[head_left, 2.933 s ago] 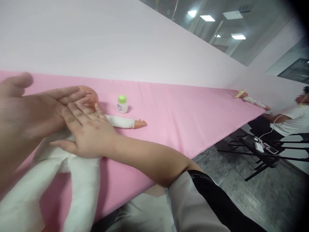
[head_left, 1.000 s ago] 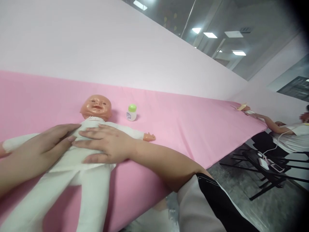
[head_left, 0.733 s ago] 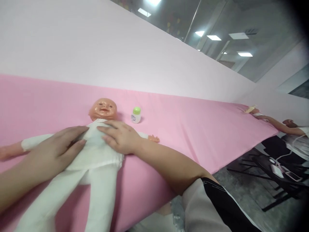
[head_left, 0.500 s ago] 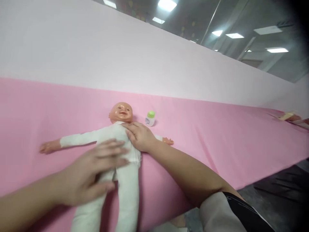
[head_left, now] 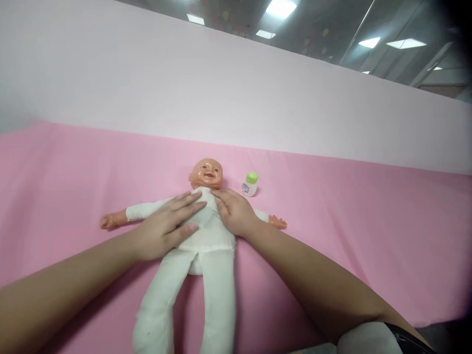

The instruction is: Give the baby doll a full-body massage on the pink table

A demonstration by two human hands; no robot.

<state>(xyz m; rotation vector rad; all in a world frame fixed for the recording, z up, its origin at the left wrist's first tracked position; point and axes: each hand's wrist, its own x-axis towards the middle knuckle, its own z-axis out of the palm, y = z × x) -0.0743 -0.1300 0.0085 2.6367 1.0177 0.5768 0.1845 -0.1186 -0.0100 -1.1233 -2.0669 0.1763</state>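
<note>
In front of you runs a bench [head_left: 368, 221] under pink cloth, backed by a pale wall [head_left: 177, 83], with lit ceiling panels [head_left: 281, 8] showing in the dark glass above it. On the bench, between your forearms, lies a doll [head_left: 216, 236] in white fabric — face up, head toward the wall, its 2 arms stretched out and its 2 legs toward you. Both of your hands rest on its chest. Your left hand [head_left: 167, 228] lies across the side nearer your left, fingers [head_left: 186, 210] long and slightly spread, thumb apart. Your right hand [head_left: 236, 209] covers the upper chest on the other side, just below the chin, its fingers close together; neither hand pinches anything. Just beyond your right hand, beside the doll's head, 1 small translucent bottle [head_left: 250, 188] stands apart from it, with a green cap [head_left: 252, 177]. Its label carries dark print — too small to read.
</note>
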